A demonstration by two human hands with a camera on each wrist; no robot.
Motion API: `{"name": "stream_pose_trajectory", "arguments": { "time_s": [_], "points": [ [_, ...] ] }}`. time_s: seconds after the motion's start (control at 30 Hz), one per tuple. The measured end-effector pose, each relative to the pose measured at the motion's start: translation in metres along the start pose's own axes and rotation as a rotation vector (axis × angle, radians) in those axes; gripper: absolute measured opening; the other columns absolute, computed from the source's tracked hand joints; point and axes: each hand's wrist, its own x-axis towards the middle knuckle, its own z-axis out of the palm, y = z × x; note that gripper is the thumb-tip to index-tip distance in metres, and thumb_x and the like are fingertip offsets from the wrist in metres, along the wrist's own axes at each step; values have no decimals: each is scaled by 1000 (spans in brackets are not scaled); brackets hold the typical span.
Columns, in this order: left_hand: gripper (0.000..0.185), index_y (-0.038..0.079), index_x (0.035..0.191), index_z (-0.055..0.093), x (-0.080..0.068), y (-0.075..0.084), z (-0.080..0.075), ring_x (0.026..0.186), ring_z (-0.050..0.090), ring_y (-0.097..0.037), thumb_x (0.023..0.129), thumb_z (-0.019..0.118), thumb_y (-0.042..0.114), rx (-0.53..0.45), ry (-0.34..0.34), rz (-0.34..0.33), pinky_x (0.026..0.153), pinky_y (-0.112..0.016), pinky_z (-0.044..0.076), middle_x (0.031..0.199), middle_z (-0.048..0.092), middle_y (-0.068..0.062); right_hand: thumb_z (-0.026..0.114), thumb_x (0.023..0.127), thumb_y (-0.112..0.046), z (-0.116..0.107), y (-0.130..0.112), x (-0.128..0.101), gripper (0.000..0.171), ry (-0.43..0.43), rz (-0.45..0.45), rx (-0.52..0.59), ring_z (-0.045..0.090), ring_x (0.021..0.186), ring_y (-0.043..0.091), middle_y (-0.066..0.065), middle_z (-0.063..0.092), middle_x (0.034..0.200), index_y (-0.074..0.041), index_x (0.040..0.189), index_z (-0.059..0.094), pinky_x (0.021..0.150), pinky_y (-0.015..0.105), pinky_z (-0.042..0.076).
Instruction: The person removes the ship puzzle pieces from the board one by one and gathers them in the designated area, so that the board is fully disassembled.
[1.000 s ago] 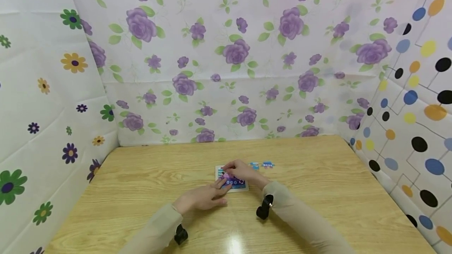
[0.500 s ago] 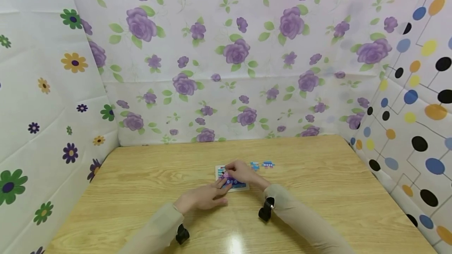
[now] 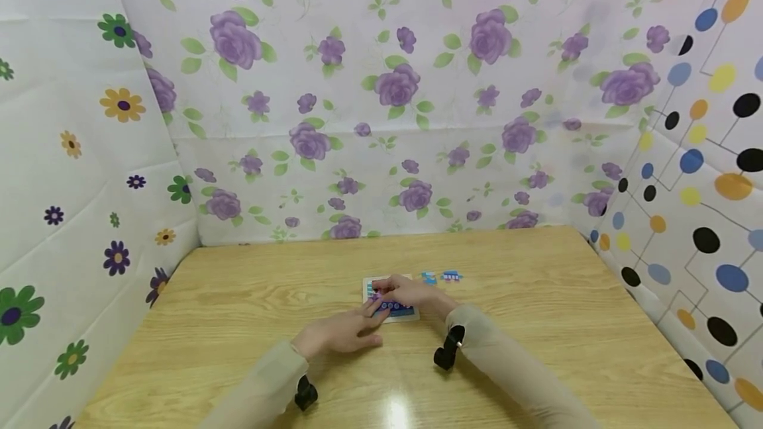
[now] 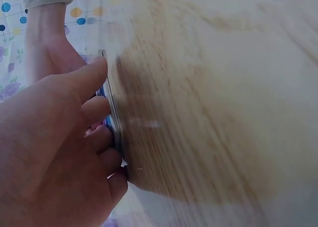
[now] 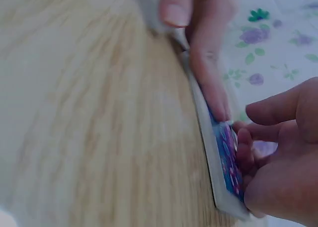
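Note:
A small jigsaw puzzle with a blue and purple picture (image 3: 402, 312) lies in its pale frame (image 3: 411, 320) near the middle of the table. My left hand (image 3: 338, 333) rests its extended fingers on the puzzle's near left part. Over the upper part lies my right hand (image 3: 412, 293), bent fingers touching the picture. In the right wrist view, the right thumb (image 5: 273, 108) stands apart from the picture, and I see no loose piece between thumb and fingers. The hands cover much of the puzzle. Seen from the left wrist, the left fingers (image 4: 102, 137) lie along its edge.
Two loose jigsaw pieces, a blue and white one (image 3: 429, 277) and a blue one with pale squares (image 3: 452, 276), lie just right of the frame. The wooden table (image 3: 268, 283) meets patterned cloth walls at the back and both sides.
My right hand has flattened a little and its fingers have spread lower over the picture. The left hand, the frame and the two loose pieces stay in place.

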Motion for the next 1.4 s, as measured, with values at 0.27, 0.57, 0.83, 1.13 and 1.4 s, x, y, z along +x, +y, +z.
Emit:
{"name": "stream_pose_trajectory", "arguments": {
  "time_s": [0.27, 0.57, 0.83, 1.13, 1.4],
  "points": [
    [66, 16, 155, 21, 5, 2, 1, 150, 11, -32, 101, 42, 47, 18, -14, 9, 118, -51, 25, 163, 8, -12, 46, 96, -8, 8, -1, -1, 35, 317, 9, -138, 48, 62, 13, 13, 64, 91, 4, 126, 59, 55, 25, 40],
    [65, 17, 156, 20, -4, -4, 3, 149, 16, -32, 101, 42, 46, 46, 8, 2, 117, -50, 28, 163, 8, -13, 50, 88, -1, 15, 0, 6, 34, 374, -56, -234, 47, 64, 13, 12, 62, 92, 8, 118, 62, 58, 23, 39],
    [67, 10, 153, 26, -10, -2, 3, 148, 18, -35, 100, 43, 48, 77, 20, -7, 117, -50, 27, 160, 14, -20, 52, 88, -1, 24, -3, 9, 33, 403, -38, -268, 57, 91, 27, 20, 61, 109, 10, 118, 61, 76, 36, 51],
    [68, 6, 153, 24, -6, 2, 1, 149, 14, -33, 101, 43, 46, 48, -3, 6, 119, -46, 23, 160, 10, -21, 54, 84, -2, 30, -15, 8, 36, 492, 185, 63, 34, 133, 40, 30, 33, 144, 6, 116, 65, 112, 54, 31],
    [70, 7, 153, 24, -9, -1, 2, 150, 11, -31, 100, 49, 43, 13, -9, 3, 120, -47, 23, 161, 8, -19, 57, 83, -2, 30, -14, 11, 35, 454, 187, 94, 18, 141, 41, 26, 24, 151, 2, 117, 67, 116, 59, 16]
  ]
}}
